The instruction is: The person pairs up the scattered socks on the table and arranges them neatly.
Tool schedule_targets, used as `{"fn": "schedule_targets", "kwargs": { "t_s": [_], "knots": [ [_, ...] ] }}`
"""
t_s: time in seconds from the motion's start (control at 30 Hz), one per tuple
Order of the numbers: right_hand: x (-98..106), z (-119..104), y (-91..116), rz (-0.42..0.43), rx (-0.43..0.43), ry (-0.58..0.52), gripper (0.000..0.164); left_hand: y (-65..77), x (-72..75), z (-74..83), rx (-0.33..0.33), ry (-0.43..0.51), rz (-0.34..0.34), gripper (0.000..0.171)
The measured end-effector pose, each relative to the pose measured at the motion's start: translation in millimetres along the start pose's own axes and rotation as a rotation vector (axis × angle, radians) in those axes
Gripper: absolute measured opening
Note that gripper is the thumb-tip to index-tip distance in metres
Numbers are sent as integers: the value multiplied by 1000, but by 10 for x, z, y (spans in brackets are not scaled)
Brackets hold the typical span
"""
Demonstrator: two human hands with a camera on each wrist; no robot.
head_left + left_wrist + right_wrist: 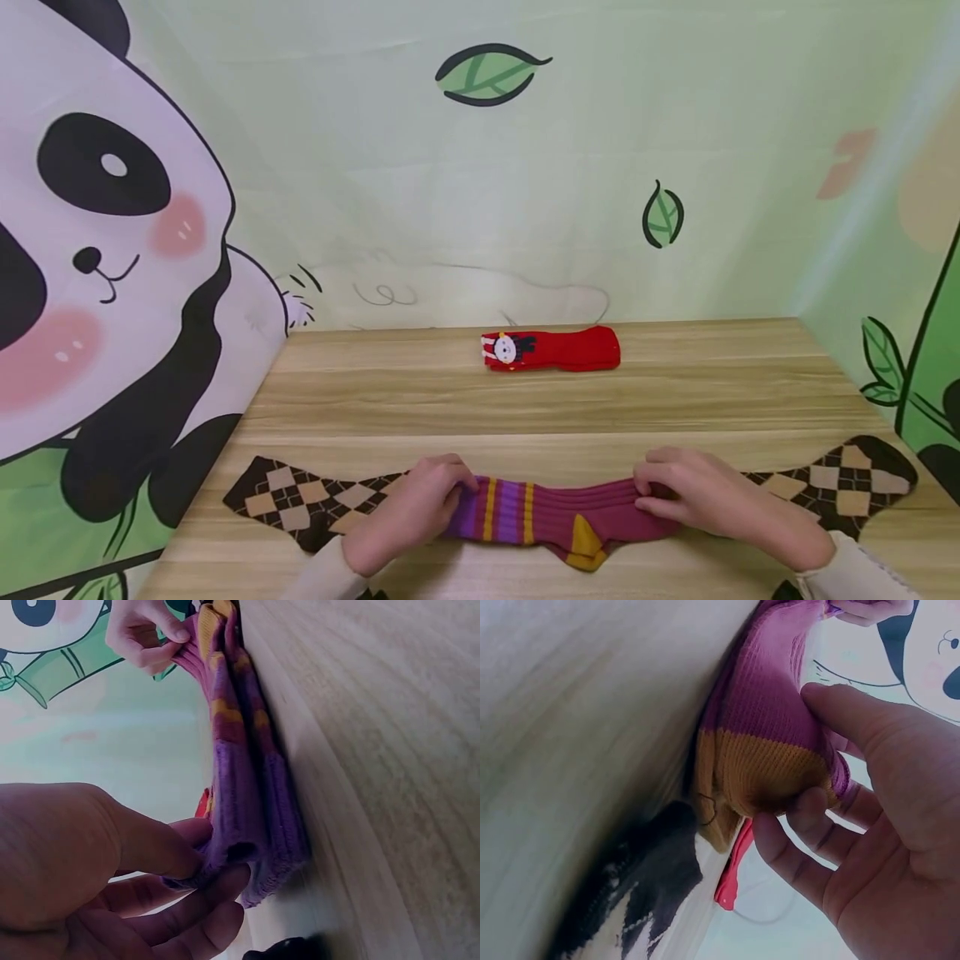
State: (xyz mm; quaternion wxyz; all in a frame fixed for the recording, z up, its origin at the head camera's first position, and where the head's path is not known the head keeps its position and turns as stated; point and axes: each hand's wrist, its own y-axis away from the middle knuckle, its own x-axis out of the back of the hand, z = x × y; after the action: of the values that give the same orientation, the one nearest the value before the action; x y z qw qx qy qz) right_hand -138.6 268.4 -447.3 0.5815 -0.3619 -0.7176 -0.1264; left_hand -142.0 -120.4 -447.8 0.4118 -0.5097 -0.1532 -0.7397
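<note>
A pair of maroon socks (551,504) with purple and mustard stripes and mustard heels lies stretched sideways near the front of the table, one layered on the other. My left hand (420,504) pinches the purple cuff end; in the left wrist view its thumb and fingers (217,919) are at the edge of the upper layer. At the other end, my right hand (701,492) grips the mustard toe (776,772) along its far edge. Each hand partly hides an argyle sock: one (288,500) reaches out to the left, another (851,483) to the right.
Folded red socks (577,348) with a white cartoon animal lie at the table's back edge. Behind the wooden table (390,392) hangs a pale green backdrop (360,150) printed with a panda and leaves.
</note>
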Motion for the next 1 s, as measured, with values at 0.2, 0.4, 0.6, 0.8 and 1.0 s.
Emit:
{"fn": "schedule_targets", "kwargs": {
  "t_s": [0.2, 0.4, 0.6, 0.8, 1.0],
  "knots": [
    [-47, 11, 16, -3, 0, 7, 21, -3, -66, -41, -19, -2, 9, 19],
    [-63, -3, 34, -23, -23, -3, 13, 10, -104, -55, -13, -24, 5, 12],
    [-69, -36, 51, -72, -85, 44, 15, 27, -130, -52, 7, -57, -8, 14],
    [-91, -35, 64, -90, -109, 47, 17, 16, -145, -46, 24, -76, -14, 13],
    [-116, -28, 74, -79, -106, 52, 17, 20, -155, -57, 18, -80, -17, 13]
  ]
}}
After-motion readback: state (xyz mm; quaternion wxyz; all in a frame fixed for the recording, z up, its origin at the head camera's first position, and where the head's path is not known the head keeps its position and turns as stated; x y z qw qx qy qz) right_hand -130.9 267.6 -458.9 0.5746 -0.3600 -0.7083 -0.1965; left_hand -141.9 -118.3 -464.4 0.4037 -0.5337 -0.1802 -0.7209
